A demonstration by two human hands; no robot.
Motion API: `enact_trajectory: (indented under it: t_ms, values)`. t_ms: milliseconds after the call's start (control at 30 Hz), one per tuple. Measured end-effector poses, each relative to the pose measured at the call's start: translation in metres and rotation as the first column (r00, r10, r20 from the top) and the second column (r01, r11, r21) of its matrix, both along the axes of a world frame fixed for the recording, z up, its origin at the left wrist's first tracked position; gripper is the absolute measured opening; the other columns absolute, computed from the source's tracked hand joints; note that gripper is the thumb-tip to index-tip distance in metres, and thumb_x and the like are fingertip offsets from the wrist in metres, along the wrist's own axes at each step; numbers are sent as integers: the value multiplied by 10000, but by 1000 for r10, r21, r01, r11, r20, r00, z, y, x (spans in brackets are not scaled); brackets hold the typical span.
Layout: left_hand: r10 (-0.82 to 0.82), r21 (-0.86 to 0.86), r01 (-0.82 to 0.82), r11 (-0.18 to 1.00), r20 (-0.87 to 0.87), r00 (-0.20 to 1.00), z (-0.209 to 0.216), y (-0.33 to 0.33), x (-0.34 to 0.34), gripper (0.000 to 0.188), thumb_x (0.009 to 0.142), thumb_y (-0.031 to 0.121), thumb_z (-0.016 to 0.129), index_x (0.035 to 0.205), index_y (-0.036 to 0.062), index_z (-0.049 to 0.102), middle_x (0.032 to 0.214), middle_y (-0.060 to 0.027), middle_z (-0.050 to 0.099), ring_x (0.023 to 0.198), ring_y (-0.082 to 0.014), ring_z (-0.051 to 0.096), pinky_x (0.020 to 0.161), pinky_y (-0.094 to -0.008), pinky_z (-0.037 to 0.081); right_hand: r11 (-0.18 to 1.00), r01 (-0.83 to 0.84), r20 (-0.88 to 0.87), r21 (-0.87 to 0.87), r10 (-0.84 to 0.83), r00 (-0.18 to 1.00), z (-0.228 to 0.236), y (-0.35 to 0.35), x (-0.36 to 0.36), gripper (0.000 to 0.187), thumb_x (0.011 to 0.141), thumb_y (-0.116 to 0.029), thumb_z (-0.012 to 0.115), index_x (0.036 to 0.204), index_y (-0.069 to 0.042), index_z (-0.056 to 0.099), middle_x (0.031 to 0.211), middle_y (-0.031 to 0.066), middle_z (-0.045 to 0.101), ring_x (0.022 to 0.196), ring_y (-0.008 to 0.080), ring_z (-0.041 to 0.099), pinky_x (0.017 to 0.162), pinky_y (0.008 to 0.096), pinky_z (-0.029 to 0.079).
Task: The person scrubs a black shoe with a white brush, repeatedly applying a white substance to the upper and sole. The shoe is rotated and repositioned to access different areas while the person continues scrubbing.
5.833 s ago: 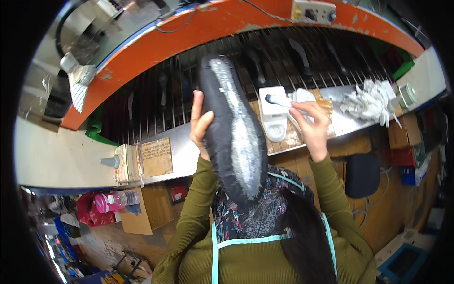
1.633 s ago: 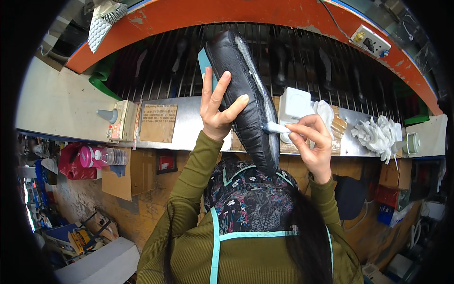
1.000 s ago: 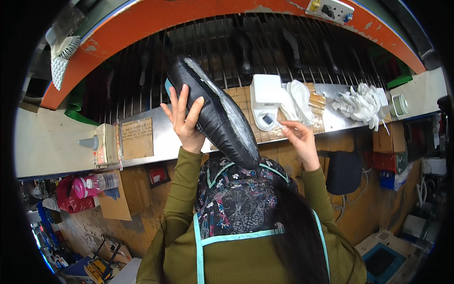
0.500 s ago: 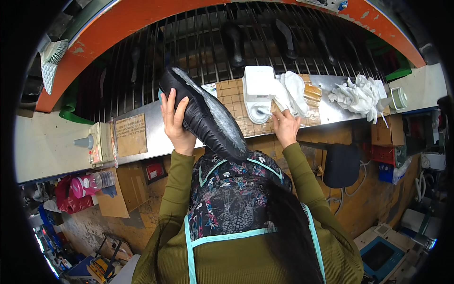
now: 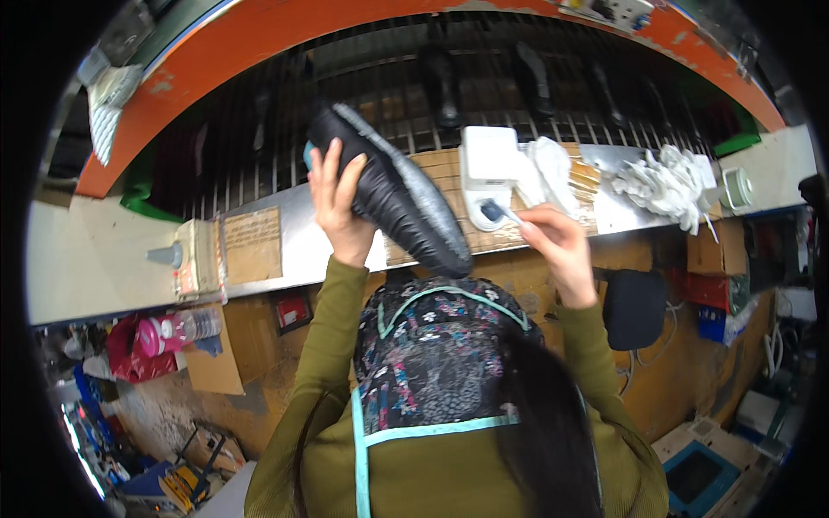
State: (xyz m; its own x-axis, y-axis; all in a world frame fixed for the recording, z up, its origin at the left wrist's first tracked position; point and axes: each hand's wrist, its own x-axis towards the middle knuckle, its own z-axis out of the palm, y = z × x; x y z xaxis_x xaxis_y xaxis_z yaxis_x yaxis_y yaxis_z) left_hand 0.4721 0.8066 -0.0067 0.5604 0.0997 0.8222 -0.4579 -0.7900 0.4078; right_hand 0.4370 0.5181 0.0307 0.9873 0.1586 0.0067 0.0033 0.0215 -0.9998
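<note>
My left hand (image 5: 344,214) grips a black shoe upper (image 5: 393,203) stretched over a form. The shoe tilts from upper left to lower right, its greyish sole side turned right. Between the fingertips of my right hand (image 5: 561,250) is the pale handle of a small brush (image 5: 495,211). Its dark head lies over the round front cup of a white dispenser (image 5: 490,160); whether it touches the cup I cannot tell. The dispenser stands on a cardboard-covered part of the bench, right of the shoe.
White gloves or cloths (image 5: 546,177) lie right of the dispenser, and a crumpled white heap (image 5: 665,186) farther right. Beyond the bench, metal rods (image 5: 389,104) carry several black shoe parts under an orange frame (image 5: 250,47). A cardboard piece (image 5: 252,244) lies at left.
My right hand has drawn back and right from the dispenser's cup, and the brush's dark head now shows. The shoe stays in my left hand. The whole view has shifted slightly.
</note>
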Motion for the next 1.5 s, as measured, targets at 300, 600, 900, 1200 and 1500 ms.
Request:
enact_trajectory:
  t_ms: [300,600,900,1200,1500]
  values:
    - [-31,32,26,999,153,988,21,6,14,585,668,172,814,1206,261,602,1418,-100,472,1359,-428,337,1094,-579,248,990,47,356,-135,4,934,32,28,-30,174,783,-15,728,957,-15,725,872,58,591,808,132,564,712,239,463]
    - [-13,83,0,997,162,987,23,9,5,494,698,135,773,1149,278,633,1388,-104,501,1336,-445,367,1077,-581,275,978,75,407,-195,11,914,33,49,-15,173,777,-20,734,950,-27,732,858,62,586,816,157,566,723,268,463]
    - [-7,87,-8,996,175,985,26,7,6,451,702,162,775,1115,294,650,1366,-97,527,1316,-453,394,1078,-569,276,976,71,463,-205,33,886,37,60,11,158,787,-28,727,944,-30,732,862,51,577,811,131,561,655,239,459]
    - [-6,90,-11,996,185,983,31,6,15,453,697,174,779,1117,285,647,1363,-97,530,1310,-454,403,1064,-571,296,964,34,511,-263,110,852,48,58,31,157,805,-29,707,960,-4,713,892,60,581,835,152,554,747,262,439]
    - [-18,77,9,997,125,992,32,7,25,538,658,181,805,1159,282,635,1369,-80,527,1299,-436,423,1056,-547,334,935,-159,432,-317,291,854,48,37,38,148,805,-29,702,950,-3,716,855,60,598,811,156,559,716,275,437]
